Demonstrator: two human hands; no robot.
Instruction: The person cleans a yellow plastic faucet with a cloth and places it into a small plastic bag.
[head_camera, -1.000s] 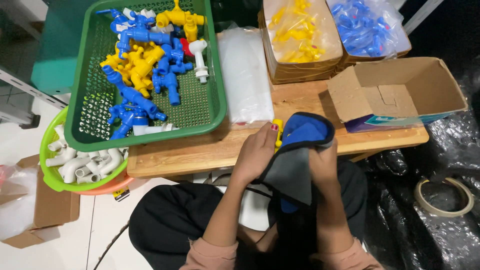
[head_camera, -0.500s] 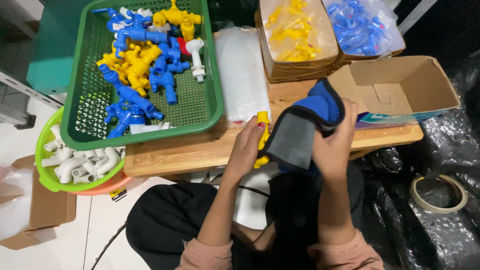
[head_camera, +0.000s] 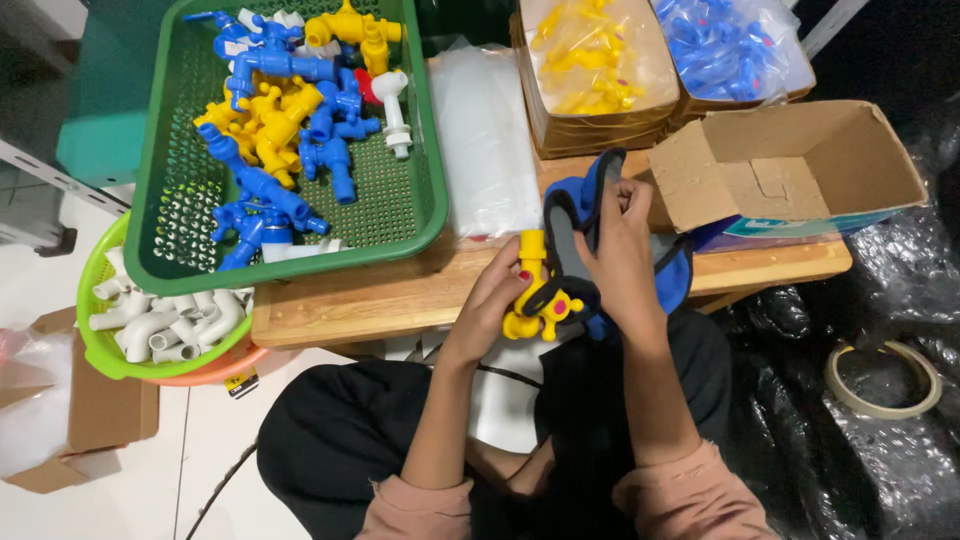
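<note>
My left hand grips a yellow plastic tap with a red dot on its handle, just over the near edge of the wooden bench. My right hand holds a blue and grey cloth that drapes around the tap's right side. Both hands meet above my lap, in front of the bench.
A green perforated tray with several blue, yellow and white taps lies at the left. A stack of clear bags, two boxes of bagged taps, an open cardboard box, a green basket of white elbows and a tape roll surround me.
The yellow tap has come out from under the cloth and now shows in my left hand. My right hand has lifted the cloth more upright.
</note>
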